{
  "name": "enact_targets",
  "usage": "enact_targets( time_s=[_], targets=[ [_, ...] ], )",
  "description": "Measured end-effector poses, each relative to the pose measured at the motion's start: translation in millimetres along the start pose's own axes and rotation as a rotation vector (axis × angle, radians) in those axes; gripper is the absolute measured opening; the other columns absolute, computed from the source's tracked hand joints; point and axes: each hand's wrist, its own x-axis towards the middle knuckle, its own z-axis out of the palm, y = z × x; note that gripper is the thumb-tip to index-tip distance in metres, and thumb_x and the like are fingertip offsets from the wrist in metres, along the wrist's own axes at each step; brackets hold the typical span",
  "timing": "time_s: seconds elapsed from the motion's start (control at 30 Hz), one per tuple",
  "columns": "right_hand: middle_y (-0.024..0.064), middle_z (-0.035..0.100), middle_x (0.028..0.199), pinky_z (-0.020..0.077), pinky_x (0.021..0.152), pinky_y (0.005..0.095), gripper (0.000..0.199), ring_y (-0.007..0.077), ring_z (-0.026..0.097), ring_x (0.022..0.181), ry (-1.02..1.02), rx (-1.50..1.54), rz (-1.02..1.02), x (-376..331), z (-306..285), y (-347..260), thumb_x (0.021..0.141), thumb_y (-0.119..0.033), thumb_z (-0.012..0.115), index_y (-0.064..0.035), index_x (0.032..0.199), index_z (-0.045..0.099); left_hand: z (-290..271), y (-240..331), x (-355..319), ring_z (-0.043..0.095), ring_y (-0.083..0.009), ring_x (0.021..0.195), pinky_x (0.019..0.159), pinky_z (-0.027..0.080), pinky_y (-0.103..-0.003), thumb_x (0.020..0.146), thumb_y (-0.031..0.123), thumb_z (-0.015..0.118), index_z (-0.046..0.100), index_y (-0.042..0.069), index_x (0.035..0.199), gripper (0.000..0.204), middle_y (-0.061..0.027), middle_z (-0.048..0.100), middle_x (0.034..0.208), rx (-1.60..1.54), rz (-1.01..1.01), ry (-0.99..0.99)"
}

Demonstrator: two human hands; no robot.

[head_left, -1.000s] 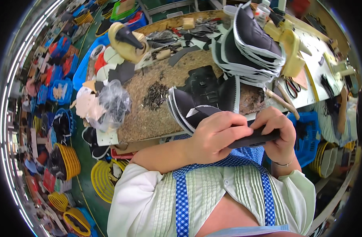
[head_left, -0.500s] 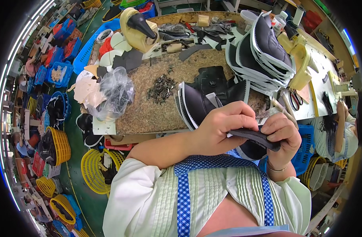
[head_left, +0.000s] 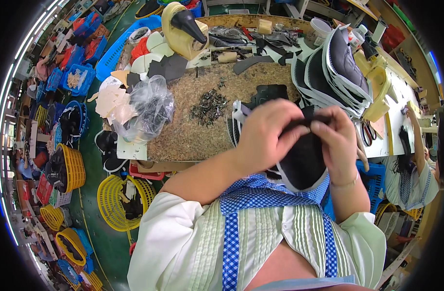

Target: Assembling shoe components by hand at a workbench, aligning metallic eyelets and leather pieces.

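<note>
A black shoe upper with a white edge hangs between my hands, just above the apron at the front of the bench. My left hand pinches its top edge between thumb and fingers. On the other side, my right hand grips the same edge with thumb and fingers closed. The fingers hide part of that edge. Behind my left hand, more white-edged uppers lie mostly covered, beside a black flat piece. To the right leans a stack of black uppers with white edges.
A pile of small dark scraps lies on the worn board. Left of it sit a clear plastic bag and a cream machine-like form with a black nozzle. Scissors rest at right. A yellow basket stands below. Another person works at right.
Both hands have risen slightly, and the upper has turned from edge-on to hanging with its black face and white rim showing. The view has shifted a little.
</note>
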Motion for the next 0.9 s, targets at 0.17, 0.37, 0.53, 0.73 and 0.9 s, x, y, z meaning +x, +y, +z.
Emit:
enact_targets(
  time_s=[0.17, 0.37, 0.53, 0.73, 0.9],
  targets=[
    [0.0191, 0.049, 0.129, 0.0392, 0.102, 0.036, 0.063, 0.0318, 0.048, 0.121, 0.074, -1.036, -0.552, 43.8, -2.2, 25.4, 0.071, -0.002, 0.075, 0.0023, 0.127, 0.046, -35.5, -69.3, 23.7, 0.06, -0.0332, 0.084, 0.075, 0.048, -0.041, 0.074, 0.018, 0.074, 0.062, 0.004, 0.091, 0.025, -0.0116, 0.063, 0.09, 0.418, -0.03, 0.268],
    [0.0194, 0.036, 0.145, 0.0252, 0.109, 0.0508, 0.08, 0.0342, 0.03, 0.137, -0.569, -1.504, -0.397, 1.1, 3.2, 68.5, 0.073, -0.039, 0.072, -0.0023, 0.137, 0.041, -84.6, -149.9, -24.2, 0.063, -0.0271, 0.075, 0.068, 0.049, -0.038, 0.075, 0.023, 0.074, 0.068, 0.008, 0.082, 0.017, -0.009, 0.065, 0.081, 0.879, -0.471, -0.125],
    [0.0186, 0.032, 0.147, 0.0192, 0.112, 0.049, 0.082, 0.0332, 0.027, 0.138, -0.486, -1.482, -0.408, -8.1, 0.1, 84.1, 0.074, -0.039, 0.072, -0.0035, 0.139, 0.038, -73.3, -167.1, -34.6, 0.063, -0.0301, 0.078, 0.069, 0.049, -0.04, 0.074, 0.022, 0.072, 0.071, 0.011, 0.078, 0.011, -0.0088, 0.065, 0.084, 0.992, -0.514, -0.241],
    [0.019, 0.045, 0.134, 0.0377, 0.101, 0.0436, 0.065, 0.0356, 0.045, 0.123, -0.39, -1.138, -0.497, -1.7, -3.7, 61.8, 0.072, -0.023, 0.077, -0.0009, 0.126, 0.049, -81.4, -152.8, -18.8, 0.062, -0.0282, 0.085, 0.08, 0.044, -0.041, 0.083, 0.017, 0.063, 0.068, 0.012, 0.088, 0.008, -0.0073, 0.064, 0.088, 0.903, -0.317, -0.059],
    [0.016, 0.058, 0.114, 0.0487, 0.087, 0.0394, 0.056, 0.0355, 0.057, 0.102, -0.127, -1.001, -0.763, 2.1, 15.2, 27.5, 0.069, -0.011, 0.078, -0.002, 0.119, 0.055, -43.9, -38.0, 10.8, 0.062, -0.0303, 0.079, 0.071, 0.05, -0.035, 0.083, 0.005, 0.062, 0.063, 0.005, 0.092, 0.009, -0.0116, 0.061, 0.086, 0.318, -0.05, -0.326]
  ],
)
